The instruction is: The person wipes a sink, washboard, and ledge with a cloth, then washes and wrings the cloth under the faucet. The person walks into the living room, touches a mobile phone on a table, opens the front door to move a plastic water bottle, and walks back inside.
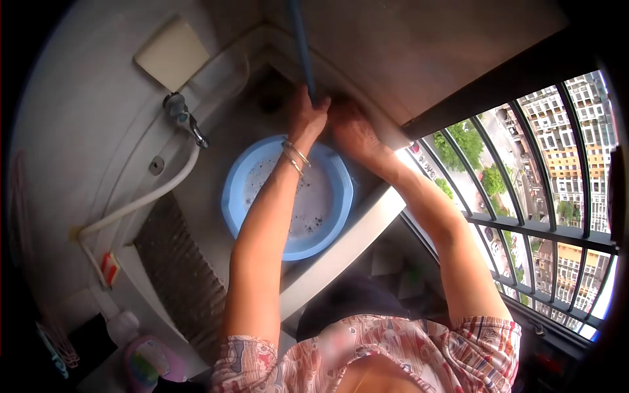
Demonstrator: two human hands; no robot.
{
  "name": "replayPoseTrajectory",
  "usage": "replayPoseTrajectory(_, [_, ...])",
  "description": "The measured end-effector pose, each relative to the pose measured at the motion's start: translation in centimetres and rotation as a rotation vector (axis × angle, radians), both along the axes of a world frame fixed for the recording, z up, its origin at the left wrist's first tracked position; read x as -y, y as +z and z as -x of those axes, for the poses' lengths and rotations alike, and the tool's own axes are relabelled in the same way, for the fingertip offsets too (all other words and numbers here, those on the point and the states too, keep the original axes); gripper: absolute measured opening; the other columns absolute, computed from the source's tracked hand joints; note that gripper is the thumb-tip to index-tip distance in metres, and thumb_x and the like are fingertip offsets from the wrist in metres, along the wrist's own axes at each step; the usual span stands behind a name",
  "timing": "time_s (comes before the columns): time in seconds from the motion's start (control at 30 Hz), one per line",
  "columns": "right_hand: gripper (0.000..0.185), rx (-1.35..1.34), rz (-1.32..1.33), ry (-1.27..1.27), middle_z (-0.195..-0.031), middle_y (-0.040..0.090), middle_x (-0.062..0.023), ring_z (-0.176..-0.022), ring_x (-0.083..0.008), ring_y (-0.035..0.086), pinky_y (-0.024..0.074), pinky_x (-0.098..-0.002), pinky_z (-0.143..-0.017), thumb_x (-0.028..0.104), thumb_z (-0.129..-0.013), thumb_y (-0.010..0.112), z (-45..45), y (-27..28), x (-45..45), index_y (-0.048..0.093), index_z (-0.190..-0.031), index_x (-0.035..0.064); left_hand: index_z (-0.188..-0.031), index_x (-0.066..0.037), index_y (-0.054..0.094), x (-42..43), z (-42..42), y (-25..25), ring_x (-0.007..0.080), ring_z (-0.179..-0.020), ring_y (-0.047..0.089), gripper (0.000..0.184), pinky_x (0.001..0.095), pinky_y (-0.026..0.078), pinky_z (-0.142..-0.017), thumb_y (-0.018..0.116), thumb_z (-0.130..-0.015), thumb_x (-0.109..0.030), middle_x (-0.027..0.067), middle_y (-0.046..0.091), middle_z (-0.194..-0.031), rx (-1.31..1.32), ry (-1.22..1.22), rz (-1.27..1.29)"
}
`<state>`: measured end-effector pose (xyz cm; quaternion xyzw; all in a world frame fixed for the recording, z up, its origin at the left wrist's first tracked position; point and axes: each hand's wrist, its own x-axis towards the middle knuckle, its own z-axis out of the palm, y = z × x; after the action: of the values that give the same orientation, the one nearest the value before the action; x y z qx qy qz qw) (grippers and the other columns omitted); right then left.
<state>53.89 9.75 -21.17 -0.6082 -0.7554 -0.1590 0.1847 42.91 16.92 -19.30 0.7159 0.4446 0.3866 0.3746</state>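
Note:
Beyond a round blue basin (346, 190), my left hand (308, 118) is wrapped round the lower end of a long blue pole (300, 42). Bracelets circle that wrist. Close to its right is my right hand (352, 131), its fingers in dark shadow and blurred, so what they hold, if anything, cannot be made out. Cloudy water with dark specks fills the basin, which sits in a grey sink under my left forearm.
A metal tap (187, 121) with a pale hose (173, 180) is on the left wall. A ribbed washboard slope (177, 262) lies left of the basin. Window bars (524, 226) stand at the right. A pink container (154, 363) is at the lower left.

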Motion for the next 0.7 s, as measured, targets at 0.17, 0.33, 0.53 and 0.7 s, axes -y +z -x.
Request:
replayPoseTrajectory(0.17, [0.030, 0.067, 0.004, 0.043, -0.095, 0.054, -0.0171, -0.089, -0.0303, 0.051, 0.0411, -0.0371, -0.082, 0.004, -0.067, 0.047, -0.6, 0.5, 0.0, 0.054, -0.096, -0.0002, -0.101, -0.001, 0.052, 0.0, 0.4, 1.2, 0.0319, -0.081, 0.057, 0.024, 0.0363, 0.044, -0.073, 0.054, -0.079, -0.009, 0.0199, 0.058, -0.088, 0.038, 0.065, 0.080])
replayPoseTrajectory(0.33, [0.023, 0.493, -0.481, -0.149, -0.091, 0.056, -0.0127, -0.087, -0.0241, 0.051, 0.0432, -0.0317, -0.077, 0.010, -0.069, 0.051, 1.2, -0.5, -4.3, 0.057, -0.091, 0.0044, -0.104, -0.009, 0.051, -2.0, 4.6, -1.1, 0.0068, -0.063, 0.040, 0.023, 0.0228, 0.037, -0.057, 0.056, -0.081, -0.007, -0.0032, 0.046, -0.075, 0.232, 0.103, -0.023])
replayPoseTrajectory(0.53, [0.018, 0.356, -0.062, 0.053, -0.088, 0.059, -0.0102, -0.079, -0.0237, 0.058, 0.0460, -0.0341, -0.070, 0.016, -0.071, 0.051, 2.8, -0.3, -15.2, 0.060, -0.083, 0.0073, -0.110, -0.007, 0.047, -2.9, 6.8, -1.6, 0.0046, -0.060, 0.038, 0.029, 0.0201, 0.033, -0.050, 0.055, -0.082, -0.006, -0.0022, 0.046, -0.077, 0.250, 0.058, 0.084])
replayPoseTrajectory(0.7, [0.018, 0.252, 0.126, 0.069, -0.088, 0.059, -0.0111, -0.080, -0.0243, 0.057, 0.0453, -0.0348, -0.071, 0.015, -0.072, 0.051, 3.3, 0.5, -18.7, 0.060, -0.086, 0.0074, -0.113, -0.006, 0.044, -2.9, 6.9, -2.9, 0.0043, -0.059, 0.039, 0.033, 0.0193, 0.034, -0.049, 0.055, -0.082, -0.006, -0.0025, 0.047, -0.077, 0.290, 0.028, 0.127])
